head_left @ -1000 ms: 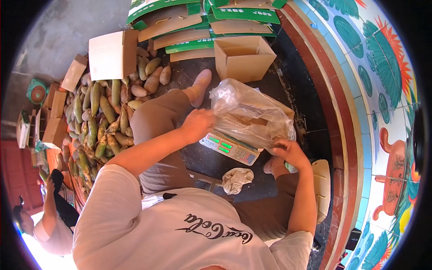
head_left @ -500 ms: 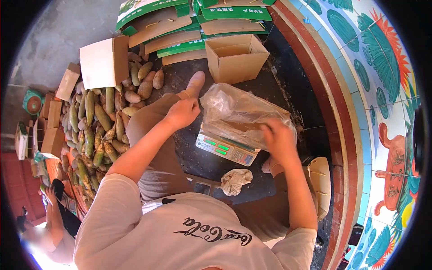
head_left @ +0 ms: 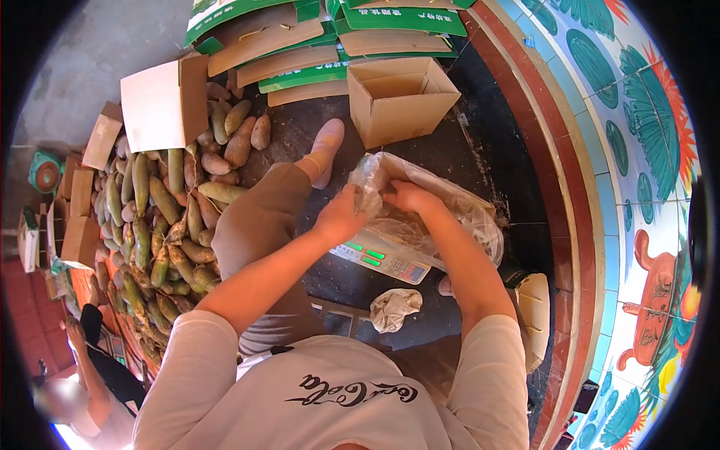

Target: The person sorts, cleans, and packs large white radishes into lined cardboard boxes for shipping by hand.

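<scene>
Find box (head_left: 444, 182) on scale (head_left: 384, 261), partly lined with plastic bag (head_left: 478, 231). Gripping bag with curled left hand (head_left: 341, 217); cannot confirm half-curled right hand's (head_left: 412, 198) hold.

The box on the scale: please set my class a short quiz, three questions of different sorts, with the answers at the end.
1. What lies in and around the cardboard box on the scale?
A) straw
B) clear plastic
C) newspaper

2. True or false: the scale's display is unlit.

3. Fill in left or right: the person's ____ hand reaches into the box, while the other hand is at its end nearer the vegetable pile.

Key: 1 B; 2 false; 3 right
</scene>
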Demonstrator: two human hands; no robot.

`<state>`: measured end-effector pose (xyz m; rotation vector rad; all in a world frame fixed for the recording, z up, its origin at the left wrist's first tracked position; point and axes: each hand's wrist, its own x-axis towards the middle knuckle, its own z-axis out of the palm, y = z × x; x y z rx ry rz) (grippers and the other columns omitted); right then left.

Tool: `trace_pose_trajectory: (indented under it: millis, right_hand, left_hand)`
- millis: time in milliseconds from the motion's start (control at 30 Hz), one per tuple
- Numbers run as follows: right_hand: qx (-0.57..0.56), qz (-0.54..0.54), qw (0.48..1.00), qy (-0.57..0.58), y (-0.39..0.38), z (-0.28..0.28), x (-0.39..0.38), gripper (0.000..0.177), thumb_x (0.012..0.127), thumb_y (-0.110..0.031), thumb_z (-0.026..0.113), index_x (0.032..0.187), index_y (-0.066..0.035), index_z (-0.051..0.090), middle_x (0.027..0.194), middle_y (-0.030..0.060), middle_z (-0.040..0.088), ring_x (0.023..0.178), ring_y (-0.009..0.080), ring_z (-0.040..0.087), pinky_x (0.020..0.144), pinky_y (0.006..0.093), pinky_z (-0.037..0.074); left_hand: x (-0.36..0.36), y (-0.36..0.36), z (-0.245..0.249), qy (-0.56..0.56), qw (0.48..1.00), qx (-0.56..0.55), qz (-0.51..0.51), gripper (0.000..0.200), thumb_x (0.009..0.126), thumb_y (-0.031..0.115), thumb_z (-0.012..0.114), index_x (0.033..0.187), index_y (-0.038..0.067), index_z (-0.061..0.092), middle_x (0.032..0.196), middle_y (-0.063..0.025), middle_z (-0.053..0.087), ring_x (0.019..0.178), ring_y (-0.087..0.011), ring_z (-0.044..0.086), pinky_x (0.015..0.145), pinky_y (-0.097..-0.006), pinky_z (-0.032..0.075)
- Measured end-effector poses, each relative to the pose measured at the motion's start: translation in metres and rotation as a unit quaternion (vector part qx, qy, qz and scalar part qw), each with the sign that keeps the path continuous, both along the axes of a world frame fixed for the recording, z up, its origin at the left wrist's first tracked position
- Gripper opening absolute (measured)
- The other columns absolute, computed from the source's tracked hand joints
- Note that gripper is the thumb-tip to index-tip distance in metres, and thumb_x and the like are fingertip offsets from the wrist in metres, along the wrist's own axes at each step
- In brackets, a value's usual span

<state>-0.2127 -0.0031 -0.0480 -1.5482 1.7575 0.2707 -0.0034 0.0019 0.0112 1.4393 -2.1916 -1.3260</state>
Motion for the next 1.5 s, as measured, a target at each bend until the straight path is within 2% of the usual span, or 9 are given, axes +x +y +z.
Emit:
trace_pose_trajectory:
  millis: [167, 467, 700, 833, 900, 1100, 1233, 1267, 1500]
  right_hand:
    - [0.067, 0.084, 0.994, -0.002, -0.009, -0.082, -0.009, 0.071, 0.076, -0.041, 0.057, 0.136, -0.010, 0.036, 0.139, 0.0170, 0.035, 0.128, 0.0311, 0.036, 0.105, 0.0354, 0.030]
    - [-0.014, 0.082, 0.993, 0.081, -0.003, -0.077, -0.015, 0.049, 0.083, -0.026, 0.051, 0.129, -0.010, 0.047, 0.137, 0.0144, 0.040, 0.126, 0.0313, 0.038, 0.105, 0.0428, 0.029]
    - [-0.061, 0.081, 0.995, 0.017, 0.034, 0.050, -0.014, 0.041, 0.081, -0.028, 0.058, 0.116, -0.007, 0.053, 0.119, 0.0144, 0.054, 0.108, 0.0346, 0.052, 0.091, 0.0412, 0.042]
    - [-0.431, 0.019, 0.901, 0.046, 0.095, 0.117, -0.032, 0.025, 0.069, -0.011, 0.067, 0.090, -0.005, 0.055, 0.093, 0.0153, 0.057, 0.092, 0.0321, 0.056, 0.081, 0.0385, 0.046]
    - [-0.400, -0.057, 0.902, 0.151, 0.117, 0.145, -0.053, 0.029, 0.069, -0.013, 0.069, 0.094, -0.004, 0.056, 0.097, 0.0152, 0.056, 0.095, 0.0342, 0.054, 0.082, 0.0389, 0.044]
    - [-0.307, -0.288, 0.907, 0.020, 0.177, 0.085, -0.123, 0.036, 0.076, -0.018, 0.066, 0.104, 0.001, 0.055, 0.088, 0.0176, 0.060, 0.087, 0.0416, 0.056, 0.076, 0.0385, 0.046]
    - [-0.295, -0.558, 0.705, -0.325, 0.162, 0.094, -0.130, 0.018, 0.089, -0.018, 0.053, 0.092, 0.000, 0.057, 0.074, 0.0051, 0.058, 0.070, 0.0185, 0.058, 0.064, 0.0291, 0.045]
    - [-0.355, -0.546, 0.697, -0.300, 0.161, 0.084, -0.133, 0.019, 0.093, -0.019, 0.048, 0.086, -0.003, 0.057, 0.069, -0.0014, 0.052, 0.062, 0.0070, 0.047, 0.057, 0.0242, 0.040]
    - [-0.304, -0.545, 0.707, -0.333, 0.142, 0.077, -0.153, 0.027, 0.092, -0.029, 0.049, 0.087, -0.005, 0.059, 0.063, -0.0031, 0.045, 0.056, 0.0071, 0.036, 0.052, 0.0226, 0.030]
  left_hand:
    - [0.001, 0.005, 0.009, -0.017, 0.999, 0.036, 0.012, 0.068, 0.073, 0.018, 0.065, 0.128, 0.002, 0.028, 0.108, -0.0277, 0.054, 0.106, -0.0413, 0.051, 0.091, -0.0412, 0.040]
    - [-0.004, -0.004, 0.009, 0.064, 0.996, 0.041, 0.036, 0.091, 0.069, 0.016, 0.073, 0.138, 0.004, 0.014, 0.125, -0.0265, 0.043, 0.119, -0.0341, 0.044, 0.100, -0.0373, 0.034]
    - [-0.016, -0.010, 0.009, 0.258, 0.957, 0.082, 0.104, 0.084, 0.073, 0.013, 0.072, 0.137, 0.004, 0.019, 0.127, -0.0207, 0.041, 0.116, -0.0256, 0.043, 0.100, -0.0341, 0.033]
    - [-0.022, -0.026, 0.010, 0.266, 0.937, 0.103, 0.202, 0.072, 0.076, 0.010, 0.067, 0.134, 0.002, 0.025, 0.121, -0.0199, 0.045, 0.110, -0.0226, 0.046, 0.095, -0.0329, 0.036]
    - [-0.023, -0.032, 0.020, 0.317, 0.908, 0.158, 0.222, 0.066, 0.080, 0.008, 0.064, 0.133, 0.004, 0.026, 0.120, -0.0159, 0.046, 0.109, -0.0213, 0.046, 0.094, -0.0321, 0.038]
    - [-0.027, -0.055, -0.013, 0.262, 0.900, 0.193, 0.290, 0.039, 0.084, 0.011, 0.060, 0.119, 0.004, 0.044, 0.094, -0.0061, 0.054, 0.084, -0.0145, 0.052, 0.073, -0.0271, 0.043]
    - [-0.027, -0.061, -0.028, 0.228, 0.904, 0.161, 0.323, 0.014, 0.088, 0.017, 0.054, 0.094, 0.004, 0.054, 0.082, -0.0019, 0.055, 0.073, -0.0130, 0.051, 0.062, -0.0271, 0.043]
    - [-0.023, -0.063, -0.042, 0.214, 0.913, 0.117, 0.327, 0.013, 0.089, 0.016, 0.052, 0.093, 0.004, 0.054, 0.082, -0.0022, 0.055, 0.074, -0.0132, 0.051, 0.062, -0.0276, 0.043]
    - [-0.022, -0.073, -0.062, 0.219, 0.862, 0.101, 0.446, 0.013, 0.092, 0.013, 0.043, 0.095, 0.002, 0.049, 0.086, -0.0079, 0.054, 0.076, -0.0160, 0.051, 0.068, -0.0319, 0.046]
